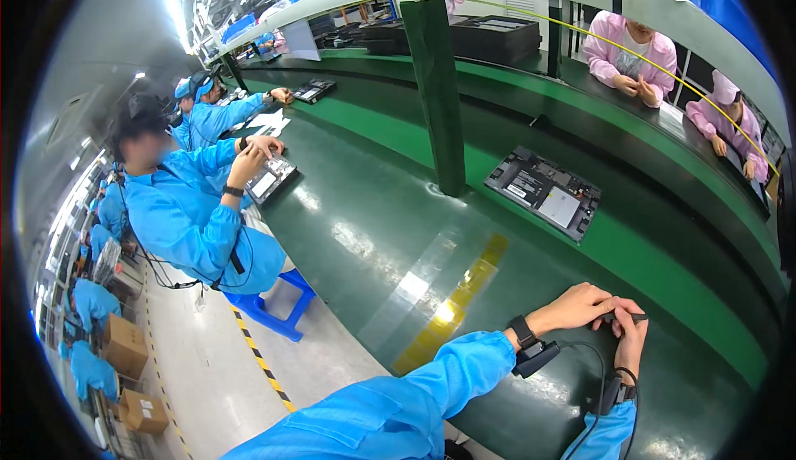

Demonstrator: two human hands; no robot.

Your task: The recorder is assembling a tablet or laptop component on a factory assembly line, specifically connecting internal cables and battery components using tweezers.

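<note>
At the lower right, above the green work surface, my two hands meet. My right hand is closed on a small black object, which sticks out past its fingers. My left hand reaches across with bent fingers, and its fingertips press together against the right hand. What those left fingertips hold is hidden. Farther off, on the brighter green strip, lies a flat black electronic device with its inside exposed, showing circuit parts and a silver-grey rectangle. Neither hand touches it.
A dark green post rises left of the device. Clear and yellow tape strips cross the bench. On the left, a blue-clad co-worker handles another opened device beside a blue stool. People in pink sit across the line.
</note>
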